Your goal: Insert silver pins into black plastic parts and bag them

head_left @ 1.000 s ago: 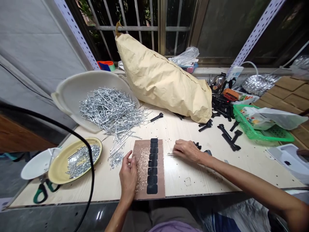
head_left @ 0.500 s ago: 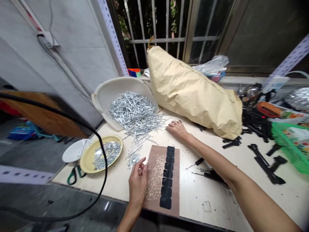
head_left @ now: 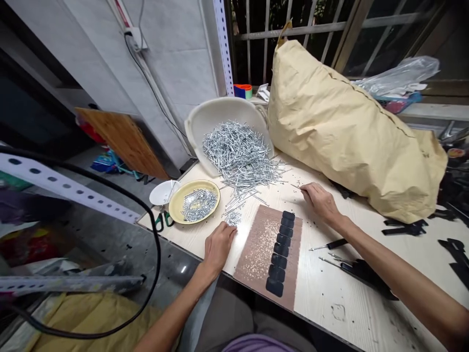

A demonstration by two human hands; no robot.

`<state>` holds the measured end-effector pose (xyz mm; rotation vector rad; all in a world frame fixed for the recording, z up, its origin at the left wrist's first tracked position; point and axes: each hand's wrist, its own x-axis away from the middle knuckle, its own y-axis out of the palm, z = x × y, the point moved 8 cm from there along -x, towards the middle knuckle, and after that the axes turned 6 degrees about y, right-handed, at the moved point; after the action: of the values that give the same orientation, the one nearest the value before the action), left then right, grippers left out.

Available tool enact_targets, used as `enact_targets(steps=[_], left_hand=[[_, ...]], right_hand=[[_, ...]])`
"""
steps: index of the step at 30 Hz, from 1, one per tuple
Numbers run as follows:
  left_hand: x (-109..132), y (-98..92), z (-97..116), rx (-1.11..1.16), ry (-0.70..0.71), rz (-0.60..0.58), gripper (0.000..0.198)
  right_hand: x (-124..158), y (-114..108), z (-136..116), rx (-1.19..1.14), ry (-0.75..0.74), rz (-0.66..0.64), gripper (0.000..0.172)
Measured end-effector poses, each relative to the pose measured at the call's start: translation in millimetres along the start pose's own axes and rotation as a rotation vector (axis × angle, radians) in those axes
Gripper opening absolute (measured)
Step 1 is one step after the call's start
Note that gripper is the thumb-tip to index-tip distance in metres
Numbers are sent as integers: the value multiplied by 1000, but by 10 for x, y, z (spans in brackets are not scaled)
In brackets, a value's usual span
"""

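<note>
While right fingers [head_left: 308, 190] pinch a rod [head_left: 296, 187], left fingers [head_left: 230, 231] bunched beside washers [head_left: 233, 218], hold unclear, orange label [head_left: 456, 153] illegible

My left hand [head_left: 219, 246]: board [head_left: 294, 254] to washers [head_left: 233, 218], 10 o'clock | my right hand [head_left: 319, 201]: off pile [head_left: 238, 154], pin [head_left: 296, 187] pinched

It seemed to be a small workshop — the pale wooden counter [head_left: 318, 303] carried a white basin [head_left: 227, 108] heaped with thin metal rods [head_left: 238, 151], a yellow dish [head_left: 175, 208] of small metal pieces [head_left: 200, 205] and a slim black-handled tool [head_left: 336, 244], with a bulging paper sack [head_left: 348, 132] behind. Perforated metal struts [head_left: 223, 49], a barred window [head_left: 252, 35] and bare grey wall [head_left: 183, 58] — conduit [head_left: 161, 93] running down it — fitted a plain working room.
</note>
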<state>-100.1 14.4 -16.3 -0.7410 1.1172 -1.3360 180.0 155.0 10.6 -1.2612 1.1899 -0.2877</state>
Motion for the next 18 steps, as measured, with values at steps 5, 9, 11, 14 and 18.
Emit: enact_targets(steps=[5,9,11,14,18], left_hand=[[-119,110,42,-188,87,-97,21],[-174,179,-45,-227,59,-129,22],[-198,142,-81,-101,2,-82,19],[-205,54,-92,369,-137,42,15],[-156,102,57,1176,-375,117,25]], right_hand=[[211,-332,-475,-279,21,-6,19],[348,-331,-878,-387,51,-76,27],[382,-295,-1070,-416,79,-115,30],[398,-231,-1357,-461,105,-178,28],[381,-171,-1637,-452,112,-219,27]])
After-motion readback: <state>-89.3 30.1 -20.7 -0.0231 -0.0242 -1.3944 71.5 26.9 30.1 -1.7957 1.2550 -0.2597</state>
